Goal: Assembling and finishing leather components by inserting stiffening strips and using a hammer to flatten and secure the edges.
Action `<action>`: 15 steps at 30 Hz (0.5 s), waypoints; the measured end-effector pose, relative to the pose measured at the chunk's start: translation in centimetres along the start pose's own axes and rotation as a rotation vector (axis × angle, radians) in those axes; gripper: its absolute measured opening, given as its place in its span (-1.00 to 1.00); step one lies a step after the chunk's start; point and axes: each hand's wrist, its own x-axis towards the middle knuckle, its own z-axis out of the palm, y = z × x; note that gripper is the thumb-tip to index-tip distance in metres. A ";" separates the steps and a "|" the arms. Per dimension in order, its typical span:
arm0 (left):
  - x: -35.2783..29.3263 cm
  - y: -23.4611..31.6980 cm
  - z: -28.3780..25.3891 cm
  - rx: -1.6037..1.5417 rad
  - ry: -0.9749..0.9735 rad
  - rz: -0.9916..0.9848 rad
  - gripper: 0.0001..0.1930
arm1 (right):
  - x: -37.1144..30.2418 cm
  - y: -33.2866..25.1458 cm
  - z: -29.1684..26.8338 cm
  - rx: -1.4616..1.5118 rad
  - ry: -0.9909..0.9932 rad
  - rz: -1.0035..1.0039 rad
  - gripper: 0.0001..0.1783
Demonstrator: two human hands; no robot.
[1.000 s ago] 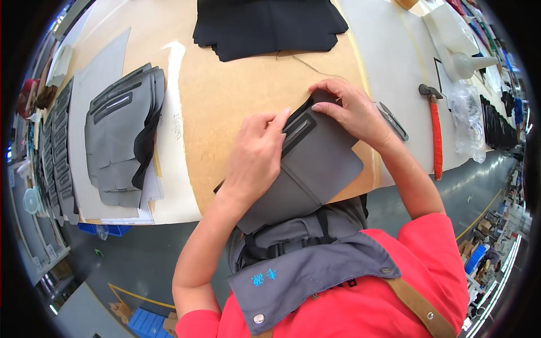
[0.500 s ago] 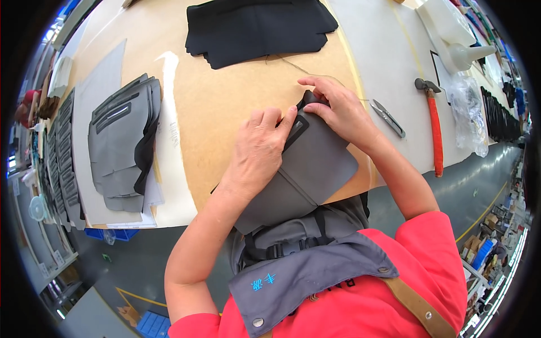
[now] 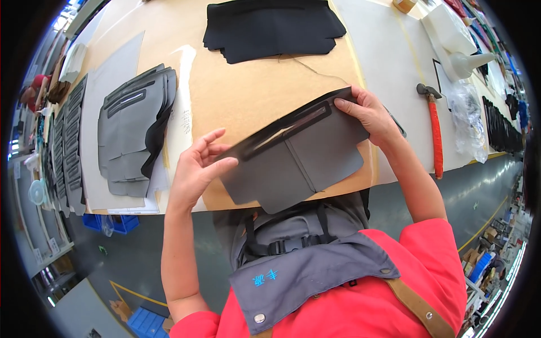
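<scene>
Because only the right hand (image 3: 369, 115) clearly grips the gray panel (image 3: 332, 146), pinching its far right corner while it overhangs the near edge of the table (image 3: 236, 101), a loose hold could let it slide off; the left hand (image 3: 194, 169) hangs open, contact unclear, and a clumsy grab might crease it.
</scene>
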 end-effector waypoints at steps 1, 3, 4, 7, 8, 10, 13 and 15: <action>-0.1 -0.4 0.3 -0.035 0.037 -0.023 -0.37 | -0.2 0.3 0.6 -0.005 0.040 -0.040 -0.68; 0.7 -2.0 0.5 -0.031 0.059 -0.013 -0.41 | -0.9 0.3 0.6 0.052 0.041 -0.050 -0.66; 0.8 -2.3 0.6 -0.029 0.075 -0.003 -0.45 | -1.1 0.4 0.5 0.108 0.049 -0.058 -0.65; 0.3 -1.5 1.9 -0.161 0.074 0.003 -0.51 | -1.7 0.5 -0.2 0.085 0.039 -0.019 -0.62; 0.2 -1.2 2.0 -0.237 0.028 0.002 -0.51 | -1.7 0.5 -0.3 0.042 0.038 0.013 -0.60; 0.3 -1.3 2.2 -0.226 0.031 0.007 -0.57 | -1.7 0.5 -0.3 0.012 0.038 0.011 -0.57; 0.3 -1.0 3.0 -0.264 0.007 -0.042 -0.62 | -2.1 0.3 0.0 -0.044 0.062 0.012 -0.56; 0.4 -0.6 3.8 -0.275 0.051 -0.041 -0.66 | -2.3 0.0 0.1 -0.063 0.091 0.011 -0.55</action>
